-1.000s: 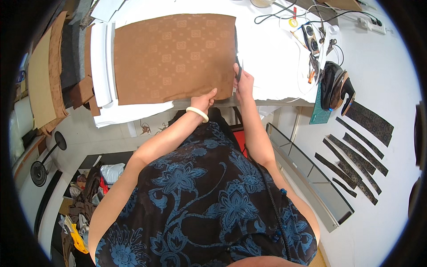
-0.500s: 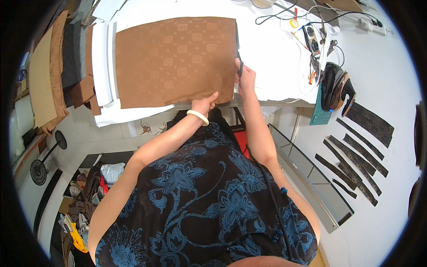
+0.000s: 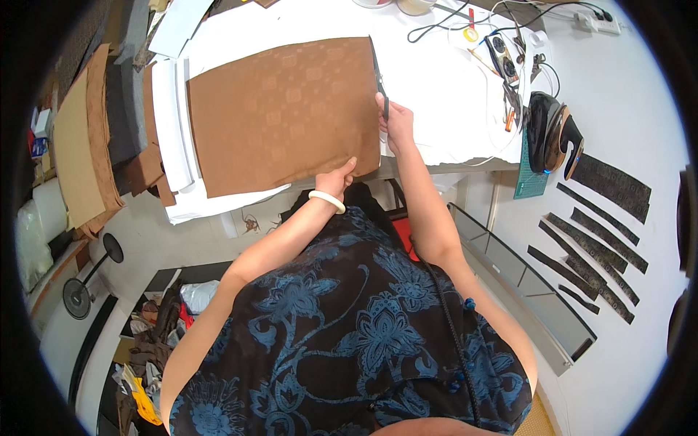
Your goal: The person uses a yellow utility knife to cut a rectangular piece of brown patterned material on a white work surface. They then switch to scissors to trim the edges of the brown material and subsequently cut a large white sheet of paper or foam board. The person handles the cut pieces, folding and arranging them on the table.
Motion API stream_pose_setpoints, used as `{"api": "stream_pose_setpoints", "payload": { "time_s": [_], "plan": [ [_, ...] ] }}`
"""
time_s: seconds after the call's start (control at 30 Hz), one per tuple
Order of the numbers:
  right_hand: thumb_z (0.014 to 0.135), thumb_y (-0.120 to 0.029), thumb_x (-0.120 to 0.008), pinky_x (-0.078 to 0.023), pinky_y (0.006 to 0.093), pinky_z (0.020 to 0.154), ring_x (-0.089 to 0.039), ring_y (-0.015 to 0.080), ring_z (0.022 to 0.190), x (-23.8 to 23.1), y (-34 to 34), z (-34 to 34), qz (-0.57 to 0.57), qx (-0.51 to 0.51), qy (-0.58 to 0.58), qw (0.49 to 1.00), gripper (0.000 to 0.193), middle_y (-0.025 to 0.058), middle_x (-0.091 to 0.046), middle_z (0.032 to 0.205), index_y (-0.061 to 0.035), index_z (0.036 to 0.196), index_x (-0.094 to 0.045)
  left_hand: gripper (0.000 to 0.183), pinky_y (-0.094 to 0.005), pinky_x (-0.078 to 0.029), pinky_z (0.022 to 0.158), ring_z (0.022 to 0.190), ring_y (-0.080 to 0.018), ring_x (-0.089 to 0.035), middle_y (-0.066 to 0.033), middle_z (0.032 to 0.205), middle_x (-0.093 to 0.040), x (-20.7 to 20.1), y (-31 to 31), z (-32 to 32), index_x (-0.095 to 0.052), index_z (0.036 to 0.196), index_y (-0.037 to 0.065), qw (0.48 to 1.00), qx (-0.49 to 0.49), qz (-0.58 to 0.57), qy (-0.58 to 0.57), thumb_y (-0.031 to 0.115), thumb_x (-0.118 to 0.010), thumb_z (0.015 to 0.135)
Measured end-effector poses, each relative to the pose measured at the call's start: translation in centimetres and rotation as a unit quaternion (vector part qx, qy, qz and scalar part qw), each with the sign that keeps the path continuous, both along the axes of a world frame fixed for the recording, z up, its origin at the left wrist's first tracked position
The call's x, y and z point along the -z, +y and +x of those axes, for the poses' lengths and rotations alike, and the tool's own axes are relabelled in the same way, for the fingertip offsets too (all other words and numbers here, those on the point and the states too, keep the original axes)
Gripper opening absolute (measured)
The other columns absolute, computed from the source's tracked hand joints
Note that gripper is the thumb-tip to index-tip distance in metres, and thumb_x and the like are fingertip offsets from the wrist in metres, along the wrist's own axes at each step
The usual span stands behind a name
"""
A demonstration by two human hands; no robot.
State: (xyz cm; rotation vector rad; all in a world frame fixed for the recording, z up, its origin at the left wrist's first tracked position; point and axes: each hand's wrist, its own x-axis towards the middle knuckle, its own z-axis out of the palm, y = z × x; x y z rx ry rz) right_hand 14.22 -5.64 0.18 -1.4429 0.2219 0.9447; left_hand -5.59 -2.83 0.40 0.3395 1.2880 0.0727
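A flat, roughly rectangular brown cloth [image 3: 283, 116] is held over the near edge of a white-covered table [image 3: 443, 109].
Any lettering in its tone-on-tone emblems is too faint to be read. The near edge is pinched by the left hand [image 3: 336, 179], thumb on top, fingers hidden; black-handled scissors [image 3: 385, 109] are gripped by the right hand [image 3: 398, 123] at the right edge, their blades hard to make out. Slight ripples are seen nearby.

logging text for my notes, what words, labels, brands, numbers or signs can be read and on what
None can be read.
Brown rectangular patterned fabric: faint motifs, no readable lettering.
Green flat cutting mat: any markings too small.
Small blue item, far left: too small and blurred.
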Motion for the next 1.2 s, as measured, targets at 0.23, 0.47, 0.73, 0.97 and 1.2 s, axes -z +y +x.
{"api": "stream_pose_setpoints", "payload": {
  "time_s": [0.23,0.47,0.73,0.97,1.2],
  "plan": [
    [0.091,-0.028,-0.078,-0.025,0.0220,0.043,-0.037,0.0030,0.048,-0.5,-0.9,0.3,0.021,-0.024,-0.017,0.999,0.028,-0.0061,-0.051,0.061,-0.0011,0.087,-0.072,0.025,-0.0244,-0.045,0.051,0.059,-0.0129,-0.056,-0.0068,0.091,-0.069,-0.3,0.2,0.5,-0.066,0.102,0.002,0.997,-0.069,0.022,-0.018,0.002,-0.082,0.083],
    [0.092,-0.025,-0.077,-0.025,0.0204,0.043,-0.039,0.0027,0.048,-1.9,-0.8,1.9,0.039,-0.019,-0.056,0.997,0.026,-0.0057,-0.050,0.062,-0.0041,0.080,-0.069,0.027,-0.0207,-0.044,0.050,0.066,-0.0102,-0.057,-0.0040,0.094,-0.067,0.0,0.9,0.4,-0.063,0.108,0.006,0.996,-0.066,0.051,-0.004,0.002,-0.079,0.087],
    [0.094,-0.027,-0.075,-0.026,0.0204,0.043,-0.041,0.0023,0.049,-4.9,-5.0,2.5,0.038,0.012,-0.079,0.996,0.030,-0.0053,-0.050,0.062,-0.0078,0.074,-0.063,0.029,-0.0229,-0.047,0.050,0.059,-0.0134,-0.055,-0.0073,0.088,-0.063,1.2,5.2,1.2,-0.058,0.106,0.001,0.989,-0.149,0.005,-0.017,0.012,-0.078,0.088],
    [0.096,-0.025,-0.072,-0.023,0.0208,0.044,-0.038,0.0021,0.050,-6.4,-13.7,1.1,-0.006,0.095,-0.095,0.991,0.025,-0.0063,-0.047,0.064,-0.0043,0.084,-0.067,0.029,-0.0348,-0.056,0.069,0.077,-0.0218,-0.065,-0.0125,0.094,-0.068,-5.1,1.2,6.8,-0.061,0.103,0.002,0.961,0.269,0.031,-0.059,0.026,-0.071,0.092],
    [0.096,-0.020,-0.074,-0.026,0.0193,0.044,-0.040,0.0000,0.051,-6.2,-19.9,-1.3,-0.018,0.141,-0.095,0.985,0.018,-0.0078,-0.053,0.068,-0.0022,0.095,-0.071,0.018,-0.0412,-0.054,0.079,0.083,-0.0344,-0.066,-0.0180,0.092,-0.069,5.1,7.8,20.0,-0.066,0.094,0.000,0.657,0.332,0.651,0.183,0.015,-0.073,0.087]
  ]
}}
